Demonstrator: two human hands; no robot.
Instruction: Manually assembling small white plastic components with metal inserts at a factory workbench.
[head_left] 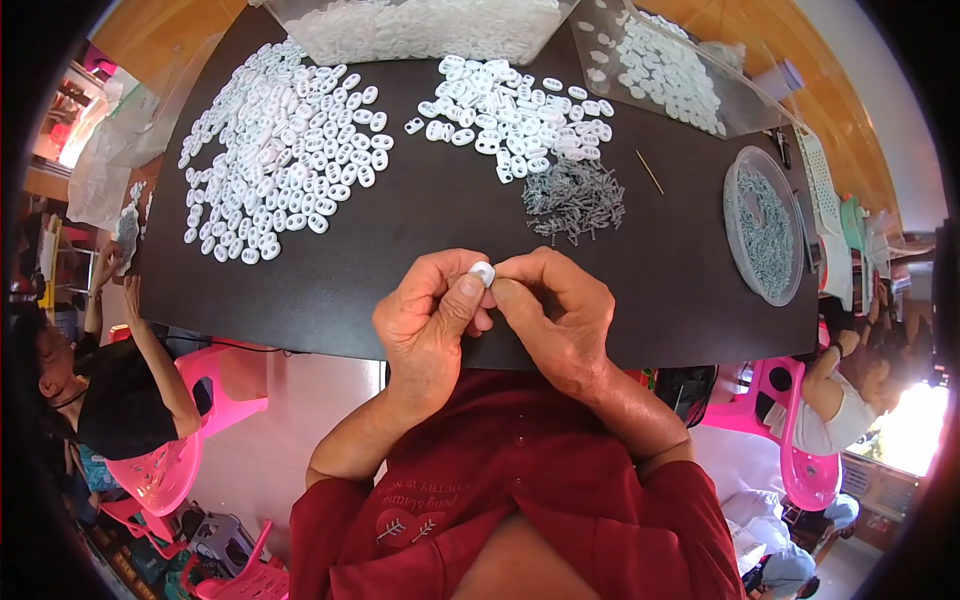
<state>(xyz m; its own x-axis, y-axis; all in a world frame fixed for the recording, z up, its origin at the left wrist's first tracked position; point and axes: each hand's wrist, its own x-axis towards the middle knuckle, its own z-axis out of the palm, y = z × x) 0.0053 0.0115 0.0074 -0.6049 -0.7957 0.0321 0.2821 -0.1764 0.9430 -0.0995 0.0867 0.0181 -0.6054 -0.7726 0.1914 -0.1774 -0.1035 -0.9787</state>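
Close to my body, over the near part of the dark table, my two hands meet. My left hand (430, 318) pinches a small white oval plastic piece (484, 273) between thumb and forefinger. Against its right side my right hand (556, 318) is closed, thumb and forefinger pressed together; whatever they hold is hidden. Beyond my hands lies a heap of small grey screws (574, 198). Just behind it spreads a pile of white oval pieces with two holes (510, 110). A larger pile of similar white pieces (285, 150) covers the left of the table.
A clear bin of white parts (420, 30) stands at the far edge, with a tray of white pieces (670, 75) to its right. A round tub of screws (765, 235) sits at the right; a thin stick (650, 172) lies nearby. Seated people (120, 385) flank the table on pink chairs.
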